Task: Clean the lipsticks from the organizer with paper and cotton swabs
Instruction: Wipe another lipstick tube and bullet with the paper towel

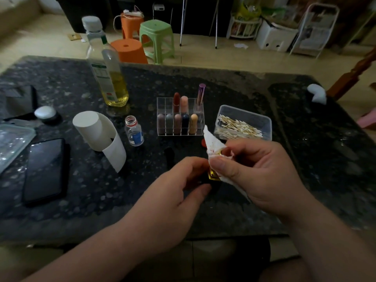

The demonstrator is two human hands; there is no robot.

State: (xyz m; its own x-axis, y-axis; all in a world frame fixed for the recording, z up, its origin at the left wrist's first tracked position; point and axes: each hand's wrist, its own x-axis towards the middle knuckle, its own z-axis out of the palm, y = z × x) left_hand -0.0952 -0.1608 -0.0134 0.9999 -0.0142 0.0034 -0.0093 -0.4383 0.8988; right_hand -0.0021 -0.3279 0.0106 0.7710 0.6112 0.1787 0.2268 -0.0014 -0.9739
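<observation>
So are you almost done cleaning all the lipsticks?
Not yet. One lipstick is being wiped: the left hand holds it, the right hand pinches paper around its top, and the paper has red smears. Seven other lipsticks stand in the organizer; I cannot tell which are cleaned. The cotton swabs lie in their box, none in hand.

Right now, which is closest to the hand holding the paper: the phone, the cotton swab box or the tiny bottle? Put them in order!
1. Cotton swab box, just behind the right hand.
2. Tiny bottle, across to the left.
3. Phone, far left.
</observation>
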